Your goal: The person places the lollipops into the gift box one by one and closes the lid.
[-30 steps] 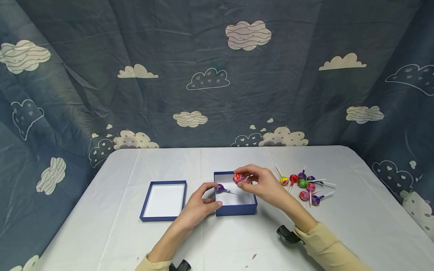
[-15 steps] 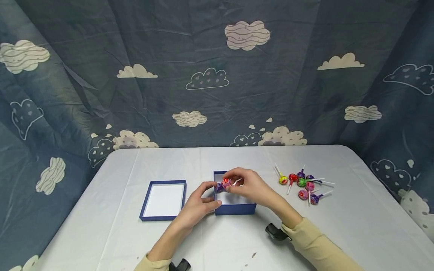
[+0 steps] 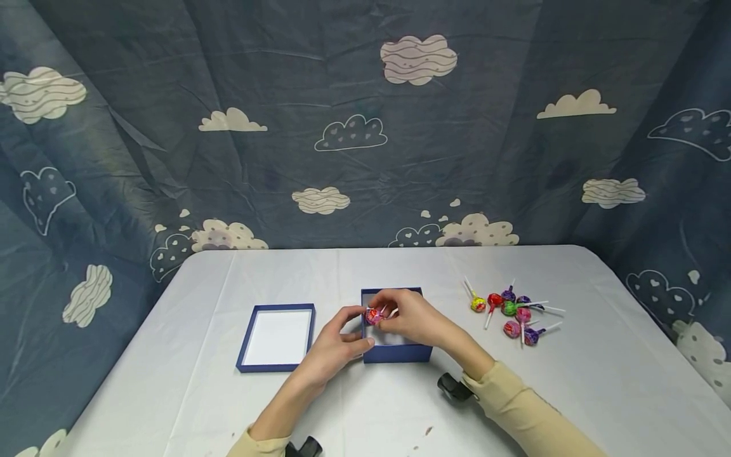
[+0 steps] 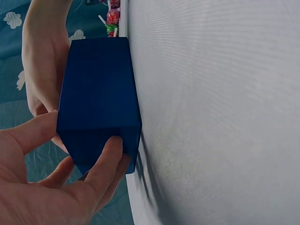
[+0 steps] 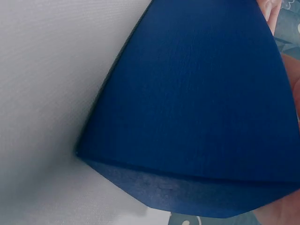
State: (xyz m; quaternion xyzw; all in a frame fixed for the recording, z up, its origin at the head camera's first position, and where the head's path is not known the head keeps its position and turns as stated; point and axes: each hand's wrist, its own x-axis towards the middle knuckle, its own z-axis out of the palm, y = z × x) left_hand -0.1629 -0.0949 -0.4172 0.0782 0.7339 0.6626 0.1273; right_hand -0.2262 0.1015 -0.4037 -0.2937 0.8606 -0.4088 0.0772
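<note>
Inside the blue box (image 3: 398, 354), near its left wall, my right hand (image 3: 412, 317) pinches a red-and-pink wrapped lollipop (image 3: 374, 316) between thumb and fingers. My left hand (image 3: 337, 348) grips the box at its left end, fingers spread from the rim to the front corner. The left wrist view shows these fingers (image 4: 110, 150) pressed on the blue outer wall. A purple lollipop seen earlier in the box is now hidden behind the lollipop and hand. In the right wrist view the box wall (image 5: 187, 103) fills most of the frame and hides the lollipop.
Left of the box lies its blue-edged lid (image 3: 275, 368), white inside facing up. To the right is a loose pile of several lollipops, among them a yellow one (image 3: 478, 304), a red one (image 3: 494, 301) and a green one (image 3: 508, 308). A white cloth (image 3: 188, 393) covers the table.
My right hand has moved left and lower over the box with the red-and-pink lollipop, to the left wall, covering the purple one. The left hand has stayed on the box.
</note>
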